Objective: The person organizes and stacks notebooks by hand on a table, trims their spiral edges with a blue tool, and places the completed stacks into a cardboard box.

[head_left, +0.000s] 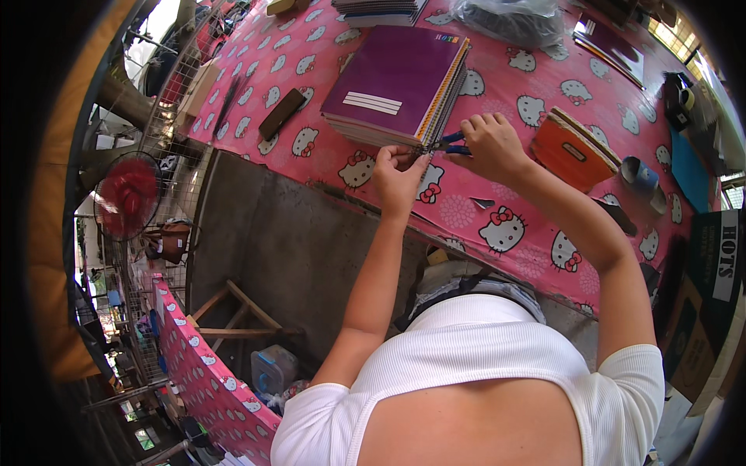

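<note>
A stack of purple-covered spiral notebooks [396, 78] lies on the table, the wire coils along its right edge. At the stack's near right corner, the fingers of my left hand [398, 180] are closed in a pinch on the end of a spiral notebook. Exactly what lies between those fingertips is small and partly hidden. My right hand [496, 146] is closed around the blue handles of a pair of pliers [451, 144]. The pliers' jaws point left and meet the same corner, close to my left fingertips.
A pink patterned cloth [501, 229] covers the table. Around the stack are a dark oblong block [282, 113], an orange-covered stack [573, 151], a blue roll [639, 172] and a plastic-wrapped bundle [509, 19]. At left a red fan [128, 194] stands by a wire grille.
</note>
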The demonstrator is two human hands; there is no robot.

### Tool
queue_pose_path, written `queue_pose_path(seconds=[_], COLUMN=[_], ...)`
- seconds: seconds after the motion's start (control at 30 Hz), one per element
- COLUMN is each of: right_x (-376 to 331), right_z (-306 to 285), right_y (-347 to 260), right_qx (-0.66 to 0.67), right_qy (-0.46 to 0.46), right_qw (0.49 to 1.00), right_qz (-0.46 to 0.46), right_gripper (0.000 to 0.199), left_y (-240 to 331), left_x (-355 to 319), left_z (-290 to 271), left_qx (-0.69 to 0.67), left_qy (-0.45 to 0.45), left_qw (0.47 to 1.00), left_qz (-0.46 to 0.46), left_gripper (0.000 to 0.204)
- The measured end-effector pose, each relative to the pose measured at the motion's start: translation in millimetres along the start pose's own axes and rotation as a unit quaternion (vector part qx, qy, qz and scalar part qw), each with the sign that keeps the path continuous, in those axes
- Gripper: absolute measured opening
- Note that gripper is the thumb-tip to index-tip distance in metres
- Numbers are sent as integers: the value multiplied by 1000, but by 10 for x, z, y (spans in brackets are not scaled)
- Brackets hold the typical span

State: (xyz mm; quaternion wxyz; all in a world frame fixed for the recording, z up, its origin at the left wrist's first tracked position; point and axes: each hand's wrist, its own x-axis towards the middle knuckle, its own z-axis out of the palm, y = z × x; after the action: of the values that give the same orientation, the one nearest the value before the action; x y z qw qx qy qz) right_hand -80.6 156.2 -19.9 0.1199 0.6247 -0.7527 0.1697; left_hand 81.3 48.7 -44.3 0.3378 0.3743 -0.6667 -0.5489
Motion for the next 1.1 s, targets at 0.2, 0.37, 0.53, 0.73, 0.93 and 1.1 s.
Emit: queue_pose_path(seconds=[0.2,0.37,0.53,0.73,0.93,1.1], right_x=[22,35,164,30,-34,55], right_z=[-6,20,-88,-107,150,146], right_y=[17,18,-21,79,87,20], right_qx=[-5,-23,23,58,-29,8], right_qy=[-9,16,-156,-217,0,-24], right_qw=[1000,1000,985,967,999,999], right_qz=[2,-12,63,119,26,26], right_gripper=[52,51,54,59,60,55], left_y=[54,80,39,-4,-7,-55], left_x=[-22,-32,-29,-3,-11,10], left_z=[16,34,42,-22,36,45], left_qx=[18,29,28,-10,-24,-9], left_qy=[4,4,6,28,9,-7], left_qw=[1000,1000,1000,1000,999,1000], left_qz=[-7,1,7,-10,-39,-19], left_gripper=[35,34,33,30,42,46])
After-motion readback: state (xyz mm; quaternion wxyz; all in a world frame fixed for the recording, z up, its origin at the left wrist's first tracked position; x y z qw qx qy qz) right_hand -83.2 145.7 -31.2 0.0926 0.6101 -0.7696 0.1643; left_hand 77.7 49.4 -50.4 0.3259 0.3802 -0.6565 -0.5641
